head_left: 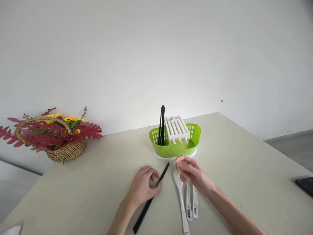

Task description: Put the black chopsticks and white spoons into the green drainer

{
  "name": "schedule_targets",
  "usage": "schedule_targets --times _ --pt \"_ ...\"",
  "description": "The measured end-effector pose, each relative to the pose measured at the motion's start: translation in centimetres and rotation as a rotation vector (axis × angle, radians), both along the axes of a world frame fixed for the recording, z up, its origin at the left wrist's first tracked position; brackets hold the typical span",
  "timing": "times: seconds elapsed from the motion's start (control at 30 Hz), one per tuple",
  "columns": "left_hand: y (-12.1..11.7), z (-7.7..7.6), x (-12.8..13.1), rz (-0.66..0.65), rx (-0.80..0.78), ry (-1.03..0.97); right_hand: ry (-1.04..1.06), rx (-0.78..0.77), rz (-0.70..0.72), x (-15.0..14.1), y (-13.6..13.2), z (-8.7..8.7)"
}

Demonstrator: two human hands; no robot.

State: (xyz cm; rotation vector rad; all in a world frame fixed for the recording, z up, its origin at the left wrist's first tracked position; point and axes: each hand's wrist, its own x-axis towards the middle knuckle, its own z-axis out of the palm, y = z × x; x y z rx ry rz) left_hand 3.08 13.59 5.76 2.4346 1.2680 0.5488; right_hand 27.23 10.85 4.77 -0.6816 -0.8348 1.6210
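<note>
My left hand [144,184] rests low over several black chopsticks [145,210] that lie slanted on the table. Its fingers are curled, and the thumb crosses the chopsticks. My right hand [192,173] hovers above the white spoons, fingers bent and fingertips drawn together, with nothing visible in them. Beneath it lie a long white serving spoon [182,205] and two shorter white spoons [189,205] with printed handles; the hand covers their upper ends. Just beyond both hands stands a green basket [168,150] on a white base. More black chopsticks [161,125] stand upright in its left part.
A white slotted rack [178,128] with small hooks sits across the green basket. On the left stands a wicker basket [67,151] of red and yellow artificial flowers. A dark phone-like object [305,185] lies at the right edge. The wall [156,58] borders the table's back.
</note>
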Motion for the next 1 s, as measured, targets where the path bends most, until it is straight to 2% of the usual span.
schedule_targets --times 0.3,0.47,0.67,0.83,1.0 --pt "0.3 0.8 -0.8 0.010 -0.007 0.029 -0.010 -0.008 -0.007 0.1 -0.1 0.1" --pt "0.6 0.2 -1.0 0.064 0.071 0.097 -0.001 0.004 -0.002 0.0 0.0 0.0" --pt "0.8 -0.2 -1.4 0.033 0.079 0.131 -0.007 -0.009 -0.003 0.0 0.0 -0.1" --pt "0.9 -0.3 -1.8 0.004 0.189 0.108 -0.020 -0.016 -0.002 0.0 0.0 -0.1" --pt "1.1 -0.7 -1.9 0.036 0.258 0.105 -0.025 -0.014 -0.002 0.1 0.0 -0.3"
